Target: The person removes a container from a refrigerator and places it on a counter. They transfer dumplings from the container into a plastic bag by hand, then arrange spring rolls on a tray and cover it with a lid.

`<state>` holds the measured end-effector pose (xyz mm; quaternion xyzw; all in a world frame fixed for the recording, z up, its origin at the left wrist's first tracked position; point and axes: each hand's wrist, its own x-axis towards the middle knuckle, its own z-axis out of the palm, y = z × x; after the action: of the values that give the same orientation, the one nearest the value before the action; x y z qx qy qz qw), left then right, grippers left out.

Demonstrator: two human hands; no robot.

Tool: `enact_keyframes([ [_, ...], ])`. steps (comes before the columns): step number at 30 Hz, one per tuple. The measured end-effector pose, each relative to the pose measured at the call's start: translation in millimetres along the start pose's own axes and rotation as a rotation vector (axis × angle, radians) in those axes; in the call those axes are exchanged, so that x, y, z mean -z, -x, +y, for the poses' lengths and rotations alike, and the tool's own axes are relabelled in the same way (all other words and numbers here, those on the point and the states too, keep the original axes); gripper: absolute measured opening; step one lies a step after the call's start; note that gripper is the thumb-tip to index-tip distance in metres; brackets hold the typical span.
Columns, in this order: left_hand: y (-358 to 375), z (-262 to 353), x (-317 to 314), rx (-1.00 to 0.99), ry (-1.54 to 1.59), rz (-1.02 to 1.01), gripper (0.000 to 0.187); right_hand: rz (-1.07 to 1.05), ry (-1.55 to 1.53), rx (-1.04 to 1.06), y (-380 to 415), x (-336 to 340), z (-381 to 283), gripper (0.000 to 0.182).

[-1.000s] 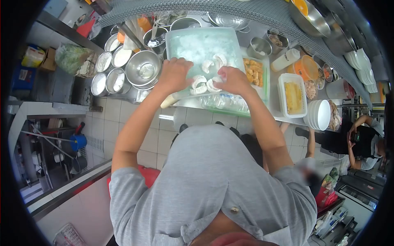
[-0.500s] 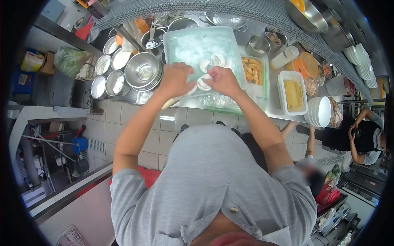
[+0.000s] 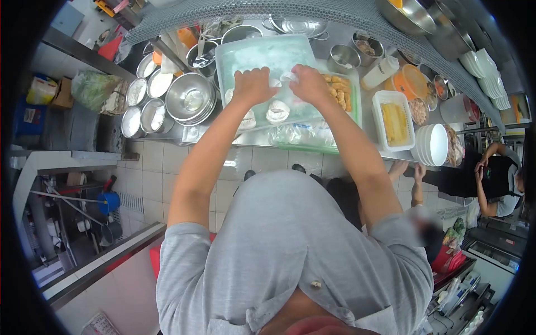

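A translucent tray (image 3: 226, 60) holds white powder and several rounded, powder-coated white pieces of food whose kind I cannot make out. My left hand (image 3: 254, 85) is over the tray's middle, fingers curled downward, with a white piece (image 3: 274, 82) beside its thumb. What lies under those fingers is hidden. To the right, my right hand (image 3: 309, 85) has its fingertips closed on another coated white piece (image 3: 288, 76). Closer to me, one coated piece (image 3: 277, 111) rests at the near side of the tray, and another (image 3: 247, 120) lies to its left, below my left wrist.
Stacked steel bowls (image 3: 191, 96) and powder-filled tins (image 3: 160, 84) stand left. On the right are a container of golden-brown pieces (image 3: 339, 89), a squeeze bottle (image 3: 381, 72), a white basket (image 3: 393, 121) and white bowls (image 3: 430, 148). A mesh shelf (image 3: 268, 10) overhangs the back. Other people are at right.
Both hands have moved farther from me and apart from the piece they were handling together. That piece now lies uncovered at the near side; my right fingers are at a farther piece.
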<state>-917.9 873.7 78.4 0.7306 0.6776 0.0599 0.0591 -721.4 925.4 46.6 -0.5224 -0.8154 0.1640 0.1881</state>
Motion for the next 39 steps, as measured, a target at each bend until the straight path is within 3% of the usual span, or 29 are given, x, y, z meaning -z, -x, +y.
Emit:
enact_keyframes([
  [2, -14, 1, -10, 0.014, 0.031, -0.139, 0.04, -0.049, 0.117, 0.0, 7, 13, -1, 0.032],
  [7, -21, 25, -22, -0.108, 0.134, -0.003, 0.035, -0.129, 0.336, -0.058, 41, 47, -2, 0.024],
  [11, -14, 59, -33, -0.345, 0.212, -0.042, 0.035, -0.13, 0.354, -0.108, 56, 62, -10, 0.024],
  [12, -14, 57, -42, -0.395, 0.299, -0.136, 0.038, -0.153, 0.358, -0.111, 60, 64, -9, 0.024],
  [15, -3, 42, -41, -0.444, 0.506, -0.08, 0.04, -0.124, 0.271, -0.077, 65, 67, 1, 0.026],
  [16, 6, 33, -34, -0.403, 0.482, 0.006, 0.038, -0.096, 0.224, -0.06, 67, 67, 5, 0.027],
  [19, 30, 14, 6, -0.328, 0.201, -0.199, 0.036, -0.117, -0.115, 0.237, 66, 55, 5, 0.029],
  [22, 48, 11, 10, -0.327, 0.146, -0.225, 0.029, -0.168, -0.039, 0.421, 64, 29, -8, 0.034],
  [25, 50, 3, -9, -0.31, 0.13, -0.19, 0.021, -0.202, 0.033, 0.367, 61, 24, -15, 0.034],
  [28, 50, -4, -13, -0.258, 0.143, -0.187, 0.016, -0.37, 0.219, 0.215, 53, 30, -24, 0.033],
  [31, 50, -11, 5, -0.263, 0.094, -0.208, 0.016, -0.282, 0.183, 0.22, 55, 26, -16, 0.03],
  [34, 53, -38, 23, -0.301, 0.139, 0.139, 0.017, -0.04, -0.114, 0.173, 60, 44, -6, 0.027],
  [37, 60, -63, 42, -0.283, 0.027, 0.125, 0.023, 0.108, -0.271, 0.018, 78, 65, 23, 0.024],
  [39, 78, -63, 62, -0.194, 0.274, 0.237, 0.033, 0.235, -0.341, -0.1, 100, 71, 56, 0.024],
])
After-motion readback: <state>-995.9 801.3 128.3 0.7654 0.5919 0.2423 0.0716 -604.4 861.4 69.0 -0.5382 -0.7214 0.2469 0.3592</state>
